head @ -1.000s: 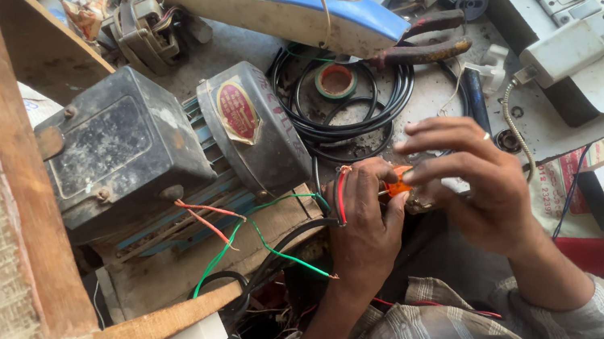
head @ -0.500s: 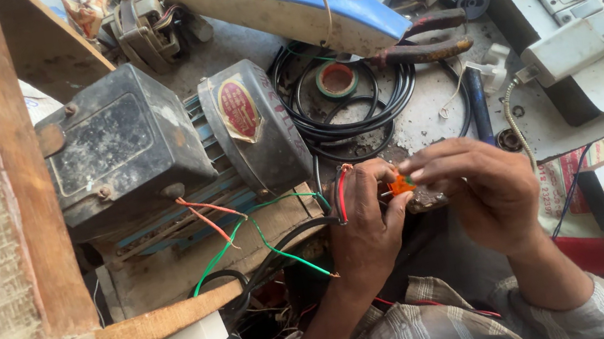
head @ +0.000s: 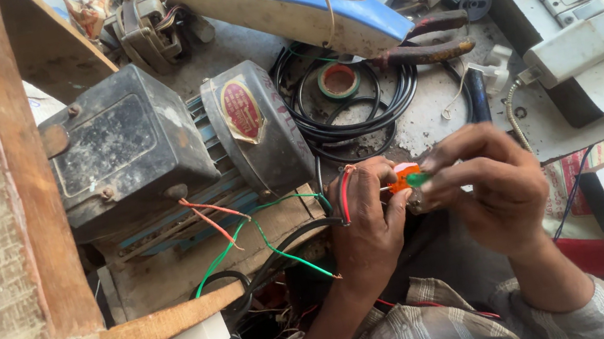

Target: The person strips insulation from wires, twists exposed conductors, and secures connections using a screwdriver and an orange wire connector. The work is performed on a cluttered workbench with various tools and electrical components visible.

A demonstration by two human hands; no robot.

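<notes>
Both hands barely shifted since a second ago – left hand [head: 366, 220] pinching wires [head: 345, 195], right hand [head: 489, 187] gripping orange tool [head: 405, 177] – work at wire ends ongoing beside motor [head: 176, 150].

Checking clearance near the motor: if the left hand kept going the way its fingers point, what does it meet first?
Likely the black cable coil just beyond the left hand, which grips the small orange part; depth is unclear from above.

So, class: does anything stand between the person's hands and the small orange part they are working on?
Nothing visible does. The left hand and right hand both already touch the orange part, pinching it between their fingertips.
</notes>
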